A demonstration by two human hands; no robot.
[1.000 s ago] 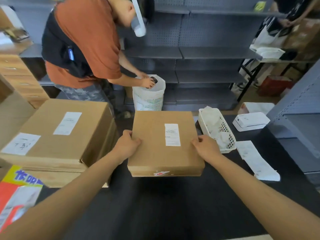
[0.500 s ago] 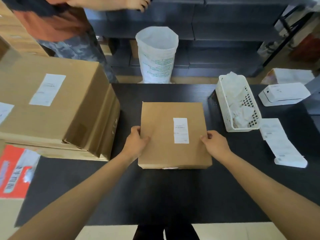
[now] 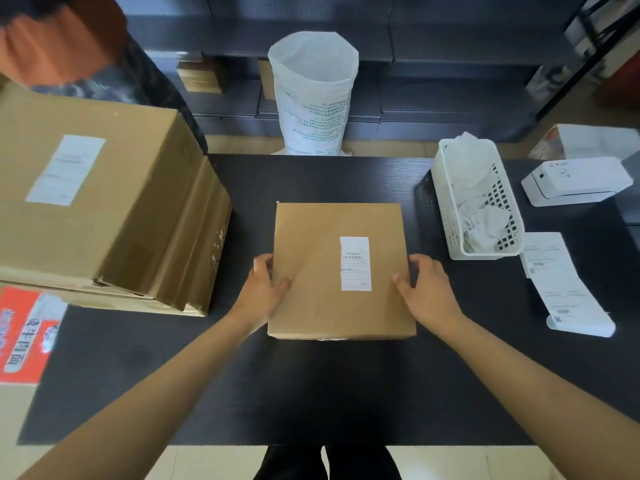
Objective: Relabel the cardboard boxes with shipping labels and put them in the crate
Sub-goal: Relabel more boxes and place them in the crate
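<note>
Cardboard boxes, large, brown, stacked (image 3: 104,209): two or more, beyond and outward of the left hand (image 3: 266,289), one white label on top; likely parked aside so the working space in front stays free.

Black wood-grain bench (image 3: 329,393): carries all items listed; bare surface near the forearms.

Flat square brown cardboard box (image 3: 341,271): lying flat on the bench between the hands, label side up, presumably so the old label can be reached. Left hand grips its left edge, thumb on top; right hand (image 3: 427,289) grips its right edge likewise. Hands apart, one at each side, a hold that suits squaring or steadying the box.

White woven sack (image 3: 313,95): open-mouthed, on the floor beyond the bench, well past the hands.

White plastic lattice basket (image 3: 446,209): beyond the right hand, holding crumpled white paper, probably peeled waste.

White label printer (image 3: 575,181): farther outward of the basket.

Strip of printed white shipping labels (image 3: 561,285): outward of the right hand, within easy reach.

White label on the box (image 3: 355,264): between both thumbs, apparently awaiting replacement.

Crate: not identifiable in view.
</note>
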